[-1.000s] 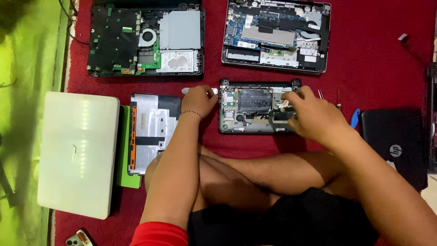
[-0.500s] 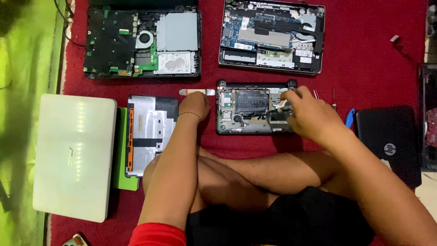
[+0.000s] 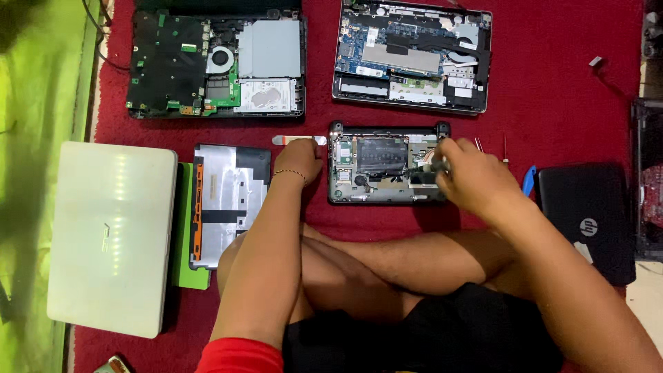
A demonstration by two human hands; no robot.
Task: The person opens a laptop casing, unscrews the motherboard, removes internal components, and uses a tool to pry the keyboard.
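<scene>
A small opened laptop (image 3: 387, 195) lies bottom-up on the red carpet in front of my crossed legs, its board and dark battery exposed. My right hand (image 3: 469, 178) hovers over its right side, fingers pinched on a thin dark tool (image 3: 419, 170) whose tip points into the board. My left hand (image 3: 299, 159) rests curled on the carpet just left of the laptop, beside a small white and orange strip (image 3: 298, 140). I see nothing inside the left hand.
Two larger opened laptops (image 3: 215, 63) (image 3: 411, 56) lie at the back. A silver cover panel (image 3: 228, 200) on a green sheet and a closed white laptop (image 3: 110, 235) sit left. A closed black laptop (image 3: 587, 221), a blue tool (image 3: 528, 181) and thin screwdrivers (image 3: 505, 148) lie right.
My left hand has slid off the small laptop's top-left corner onto the carpet beside it. My right hand shifted slightly right over the board.
</scene>
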